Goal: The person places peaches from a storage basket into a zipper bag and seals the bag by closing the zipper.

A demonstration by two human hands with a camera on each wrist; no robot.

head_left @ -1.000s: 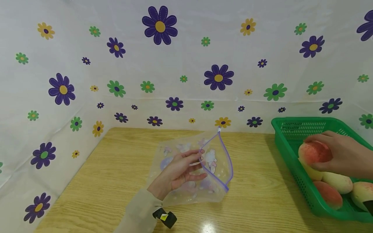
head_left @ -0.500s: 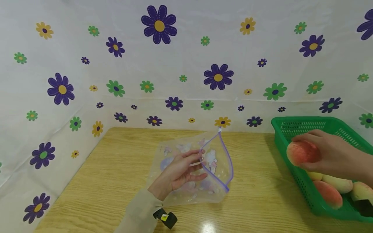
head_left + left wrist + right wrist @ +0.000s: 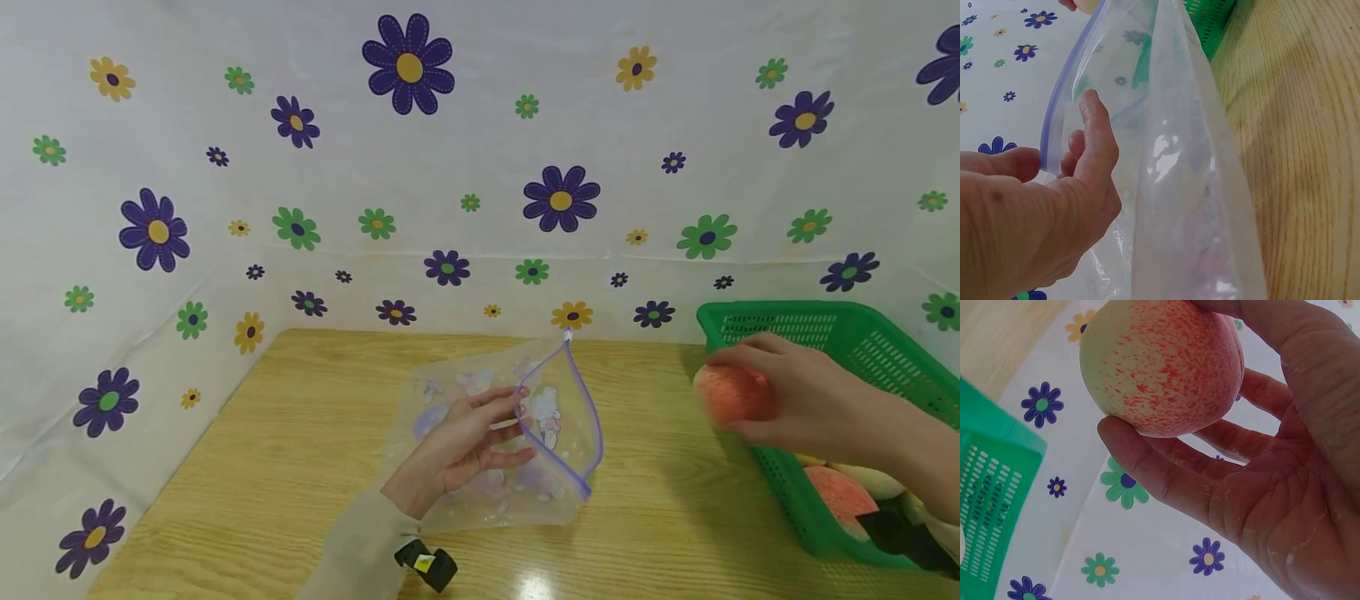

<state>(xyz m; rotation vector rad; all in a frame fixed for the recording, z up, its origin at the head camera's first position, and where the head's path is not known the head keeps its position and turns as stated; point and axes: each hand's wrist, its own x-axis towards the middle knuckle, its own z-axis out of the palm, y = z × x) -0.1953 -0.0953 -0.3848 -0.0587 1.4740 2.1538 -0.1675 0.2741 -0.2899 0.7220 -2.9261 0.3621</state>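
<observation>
A peach [image 3: 1163, 365], pale yellow with red speckling, is held in my right hand [image 3: 810, 400], its fingers and thumb curled round it. That hand is over the left rim of the green basket [image 3: 787, 492]. Near the middle of the table lies a clear zip bag [image 3: 465, 517] with pastel cartoon prints, its purple-edged mouth gaping toward the right. My left hand [image 3: 465, 450] pinches the bag's zip edge between its fingers, as the left wrist view shows; one finger stretches along the plastic.
Several more peaches [image 3: 840, 496] lie in the basket, partly hidden by the right arm. A wooden table [image 3: 262, 467] carries everything. White sheeting [image 3: 465, 142] with printed flowers rises behind it and on the left. Bare wood lies between bag and basket.
My right hand has lifted the peach up from the others and carried it left, from inside the basket to past its left rim. The left hand and the bag have hardly moved.
</observation>
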